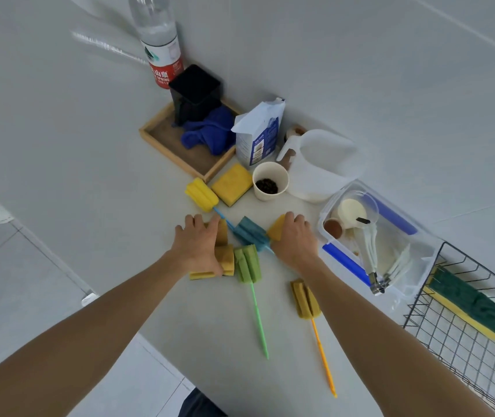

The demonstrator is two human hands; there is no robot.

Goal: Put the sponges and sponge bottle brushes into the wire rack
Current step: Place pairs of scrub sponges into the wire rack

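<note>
My left hand (198,245) lies over a stack of tan-yellow sponges (225,261) on the white counter, fingers curled around them. My right hand (292,239) grips a yellow sponge (277,228). Between the hands lies a blue sponge brush (250,233). A green sponge brush (247,263) with a long green handle sits just below it. An orange-handled brush (304,299) rests under my right forearm. Farther back are a yellow sponge brush (201,194) and a yellow sponge (231,183). The black wire rack (438,320) at the right holds a green-and-yellow scrub sponge (468,305).
A clear plastic box (420,260) with blue clips and utensils stands between my right hand and the rack. Behind are a paper cup (270,180), a white jug (321,164), a blue-white bag (259,136), a wooden tray (162,142) with a blue cloth and black holder, and a water bottle (159,40).
</note>
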